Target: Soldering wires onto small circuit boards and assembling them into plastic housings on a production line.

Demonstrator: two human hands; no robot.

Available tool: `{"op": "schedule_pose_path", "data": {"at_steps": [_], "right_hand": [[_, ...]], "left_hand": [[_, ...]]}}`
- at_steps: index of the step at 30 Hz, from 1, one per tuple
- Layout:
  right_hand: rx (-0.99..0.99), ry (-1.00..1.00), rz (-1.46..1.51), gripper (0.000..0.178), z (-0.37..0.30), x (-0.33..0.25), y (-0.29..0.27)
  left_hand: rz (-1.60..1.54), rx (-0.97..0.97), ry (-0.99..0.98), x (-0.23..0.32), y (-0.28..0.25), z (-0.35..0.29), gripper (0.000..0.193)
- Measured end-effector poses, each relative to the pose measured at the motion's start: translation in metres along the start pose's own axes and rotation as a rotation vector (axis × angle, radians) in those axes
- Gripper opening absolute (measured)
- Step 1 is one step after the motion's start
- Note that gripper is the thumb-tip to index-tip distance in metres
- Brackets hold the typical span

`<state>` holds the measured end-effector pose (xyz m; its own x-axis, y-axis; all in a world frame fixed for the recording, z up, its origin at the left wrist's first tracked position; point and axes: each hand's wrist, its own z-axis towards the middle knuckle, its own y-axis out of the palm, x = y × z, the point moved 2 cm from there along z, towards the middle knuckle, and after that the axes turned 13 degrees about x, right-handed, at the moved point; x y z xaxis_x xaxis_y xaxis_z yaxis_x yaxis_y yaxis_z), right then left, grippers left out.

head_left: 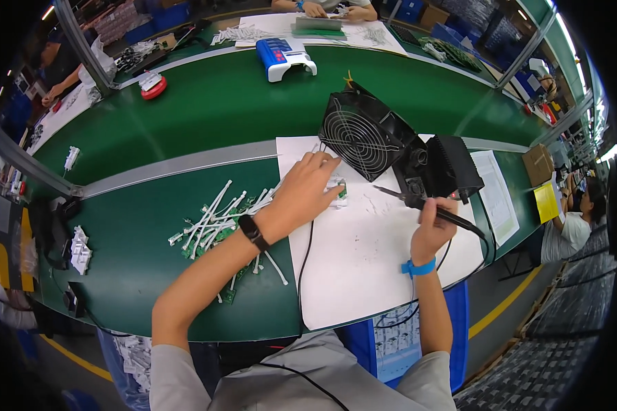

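Head view, looking down on a green counter [185, 109] with a white paper sheet [363, 260] spread across its near right part.

Left hand [307, 190] laid palm-down at the sheet's upper left edge, fingers spread and pressing a small green circuit board [337, 193] flat onto the paper; grip closed down over the board rather than pinching it, most of the board hidden beneath the fingers. Black watch [252, 231] on that wrist.

Right hand [430, 229] wrapped firmly around the black handle of a soldering iron [418, 203], blue wrist strap [418, 267] just below. Iron's long axis running from lower right to upper left, tip aimed leftward at the board. Board lying to the left of the right hand and slightly above it, tip near the board's right edge but apart from it by a short gap; contact not visible. Left hand on the board, hence the nearer of the two.

Black fan [363, 137] tilted upright just beyond the board, black soldering station [445, 168] beside it on the right. Heap of white parts with green boards [216, 219] left of the left forearm. Blue-and-white device [284, 58] far across the counter, another person's hands at the far edge.
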<state>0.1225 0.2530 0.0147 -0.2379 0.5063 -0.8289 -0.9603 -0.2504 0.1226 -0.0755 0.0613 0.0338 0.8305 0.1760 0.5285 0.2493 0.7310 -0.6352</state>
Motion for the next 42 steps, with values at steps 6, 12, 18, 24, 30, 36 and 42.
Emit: {"op": "schedule_pose_path", "data": {"at_steps": [6, 12, 18, 24, 30, 36, 42], "right_hand": [[-0.184, 0.124, 0.014, 0.010, -0.011, -0.004, 0.024], [-0.236, 0.166, 0.040, 0.009, -0.019, -0.001, 0.032], [-0.227, 0.164, 0.027, 0.009, -0.019, -0.002, 0.039], [-0.230, 0.207, 0.036, 0.010, -0.020, -0.003, 0.041], [-0.240, 0.273, 0.002, 0.014, -0.011, -0.003, 0.045], [-0.227, 0.275, 0.019, 0.015, -0.011, -0.002, 0.045], [-0.233, 0.247, 0.018, 0.014, -0.015, -0.006, 0.045]], "left_hand": [[0.065, -0.021, 0.045, 0.011, -0.004, -0.028, 0.049], [0.167, 0.004, 0.137, 0.004, 0.000, -0.035, 0.048], [0.191, -0.038, 0.179, 0.004, 0.000, -0.036, 0.053], [0.208, -0.036, 0.180, 0.006, -0.002, -0.037, 0.053], [0.217, -0.027, 0.189, 0.005, 0.000, -0.037, 0.052], [0.198, -0.028, 0.181, 0.006, -0.001, -0.036, 0.049], [0.188, -0.037, 0.173, 0.007, -0.003, -0.035, 0.050]]}}
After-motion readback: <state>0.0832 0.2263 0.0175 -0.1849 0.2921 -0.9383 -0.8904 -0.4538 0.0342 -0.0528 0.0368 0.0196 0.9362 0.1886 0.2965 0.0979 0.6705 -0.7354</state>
